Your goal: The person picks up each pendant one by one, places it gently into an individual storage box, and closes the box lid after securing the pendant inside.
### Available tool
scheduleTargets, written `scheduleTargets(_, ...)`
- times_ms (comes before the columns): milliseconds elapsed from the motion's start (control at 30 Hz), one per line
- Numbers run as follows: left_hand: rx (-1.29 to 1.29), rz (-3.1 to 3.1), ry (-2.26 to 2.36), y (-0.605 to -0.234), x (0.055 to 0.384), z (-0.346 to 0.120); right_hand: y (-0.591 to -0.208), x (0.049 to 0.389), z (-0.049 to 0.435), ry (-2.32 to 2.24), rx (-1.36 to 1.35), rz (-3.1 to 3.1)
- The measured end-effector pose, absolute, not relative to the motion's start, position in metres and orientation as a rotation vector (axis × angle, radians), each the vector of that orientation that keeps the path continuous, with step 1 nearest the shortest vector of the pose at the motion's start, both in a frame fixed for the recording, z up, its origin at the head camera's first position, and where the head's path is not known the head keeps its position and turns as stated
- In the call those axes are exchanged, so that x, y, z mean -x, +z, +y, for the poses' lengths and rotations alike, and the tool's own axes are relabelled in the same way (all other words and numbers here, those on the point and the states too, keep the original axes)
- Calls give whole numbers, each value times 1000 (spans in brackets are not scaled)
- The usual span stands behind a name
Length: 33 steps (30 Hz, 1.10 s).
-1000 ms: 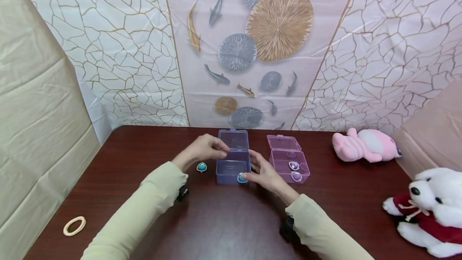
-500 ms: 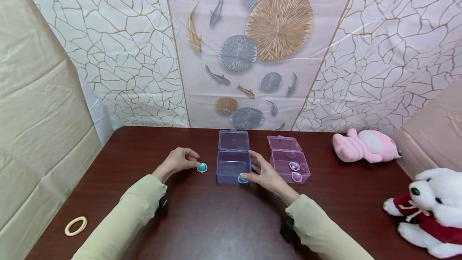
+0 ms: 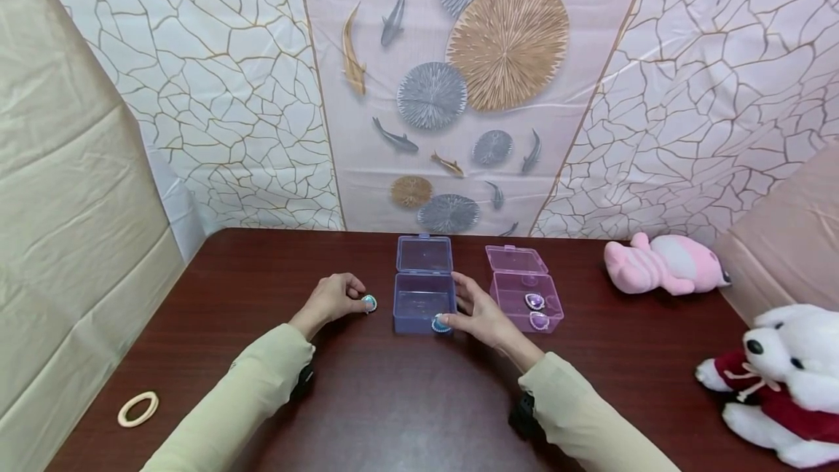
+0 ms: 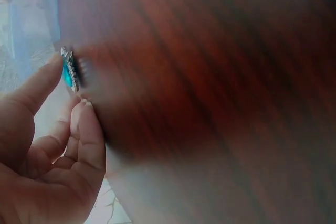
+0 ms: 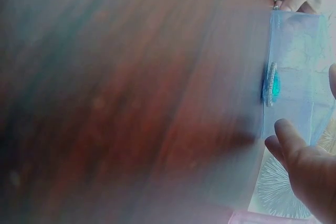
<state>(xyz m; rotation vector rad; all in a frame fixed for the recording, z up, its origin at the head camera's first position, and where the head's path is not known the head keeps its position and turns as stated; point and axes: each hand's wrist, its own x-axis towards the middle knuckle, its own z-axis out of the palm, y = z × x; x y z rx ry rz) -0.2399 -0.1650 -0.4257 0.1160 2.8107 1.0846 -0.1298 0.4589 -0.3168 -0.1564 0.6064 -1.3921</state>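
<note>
Left of the open blue box (image 3: 422, 303), my left hand (image 3: 333, 299) pinches a teal gem ornament (image 3: 370, 303) with a beaded silvery rim. In the left wrist view the ornament (image 4: 68, 71) stands tilted on edge between thumb and fingertips, close to the table. My right hand (image 3: 478, 312) holds the right side of the blue box, thumb over the rim and fingers by the outer wall. A second teal gem ornament (image 3: 440, 323) lies at the box's front right corner, partly covered by the thumb. Through the clear wall, the right wrist view shows this ornament (image 5: 274, 85) too.
An open pink box (image 3: 524, 303) holding two purple gem ornaments (image 3: 534, 301) stands to the right. A pink plush toy (image 3: 665, 264) lies at the back right, with a white plush dog (image 3: 786, 384) nearer. Wooden-coloured rings (image 3: 136, 409) lie at the front left.
My left hand has moved left and down from over the blue box to the teal gem ornament, then taken hold of it and tipped it up. The right hand stays at the box.
</note>
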Motion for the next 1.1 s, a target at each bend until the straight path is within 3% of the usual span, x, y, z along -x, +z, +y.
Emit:
scheduleTargets(733, -286, 2880, 1178, -425, 233, -156, -325, 133, 461, -1343, 215, 454)
scheduleTargets(1100, -173, 2371, 1772, -399, 243, -158, -311, 127, 458, -1382, 105, 649)
